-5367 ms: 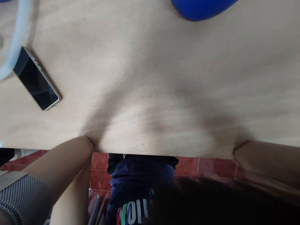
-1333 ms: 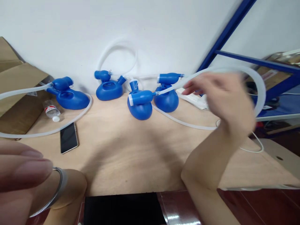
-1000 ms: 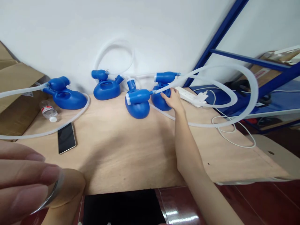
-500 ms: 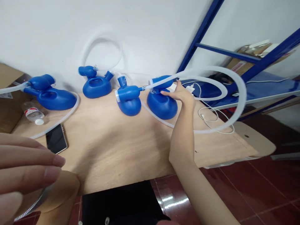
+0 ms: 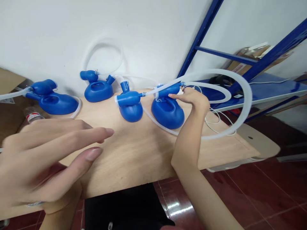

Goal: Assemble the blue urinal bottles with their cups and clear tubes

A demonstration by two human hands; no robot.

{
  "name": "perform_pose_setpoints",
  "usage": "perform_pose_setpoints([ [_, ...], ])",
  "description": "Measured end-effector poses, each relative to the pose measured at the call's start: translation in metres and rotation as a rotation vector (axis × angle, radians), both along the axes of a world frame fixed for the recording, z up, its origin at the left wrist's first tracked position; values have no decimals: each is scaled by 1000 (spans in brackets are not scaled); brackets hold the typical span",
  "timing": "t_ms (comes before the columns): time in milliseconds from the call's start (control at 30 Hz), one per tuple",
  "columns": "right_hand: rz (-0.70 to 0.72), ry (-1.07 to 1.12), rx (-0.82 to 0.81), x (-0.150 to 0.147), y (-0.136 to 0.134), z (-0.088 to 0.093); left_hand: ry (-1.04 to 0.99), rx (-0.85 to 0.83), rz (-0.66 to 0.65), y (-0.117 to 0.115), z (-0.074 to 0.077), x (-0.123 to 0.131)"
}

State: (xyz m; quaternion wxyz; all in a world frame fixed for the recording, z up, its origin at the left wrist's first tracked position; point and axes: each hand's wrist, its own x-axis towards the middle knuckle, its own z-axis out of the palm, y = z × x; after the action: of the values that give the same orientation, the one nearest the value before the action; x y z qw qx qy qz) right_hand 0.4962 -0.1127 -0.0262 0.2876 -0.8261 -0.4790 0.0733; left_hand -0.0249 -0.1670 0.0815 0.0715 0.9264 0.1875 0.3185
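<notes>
My right hand (image 5: 195, 97) grips the right-hand blue urinal bottle (image 5: 168, 113) at its tilted cylindrical head, thumb along the front and the other fingers hidden behind. A clear plastic tube (image 5: 247, 102) loops wide to the right around that hand and forearm. Large in the left foreground, my left hand (image 5: 52, 156) is raised over the table with nothing in it, thumb and fingers apart. Beyond it stand three more blue bottles: a middle one (image 5: 130, 111), a back one (image 5: 99, 91) and a left one (image 5: 59, 103), each with a tube.
A wooden table (image 5: 134, 153) stands against a white wall. At the left are a cardboard box (image 5: 9, 108) and a partly hidden plastic water bottle (image 5: 33, 115). White cables (image 5: 217, 119) lie on the right, beside a blue metal shelf (image 5: 271, 86) and a pale stool (image 5: 259, 143).
My left hand has come further into view, moving right and up, and now covers the phone. My right hand stays on the right-hand bottle's head. The view has shifted slightly.
</notes>
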Motion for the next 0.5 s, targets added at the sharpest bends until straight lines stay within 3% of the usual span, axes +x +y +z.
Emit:
perform_pose_setpoints([
  [67, -90, -7, -16, -13, -4, 11, 50, 95, -48, -2, 4, 21],
  [167, -170, -93, 144, -38, -12, 30, 163, 86, -77, -1, 9, 38],
  [300, 82, -18, 321, -67, -10, 45, 332, -54, -4, 10, 5, 46],
  [500, 261, 34, 318, -73, 13, 36, 585, -265, 143, 57, -31, 61],
])
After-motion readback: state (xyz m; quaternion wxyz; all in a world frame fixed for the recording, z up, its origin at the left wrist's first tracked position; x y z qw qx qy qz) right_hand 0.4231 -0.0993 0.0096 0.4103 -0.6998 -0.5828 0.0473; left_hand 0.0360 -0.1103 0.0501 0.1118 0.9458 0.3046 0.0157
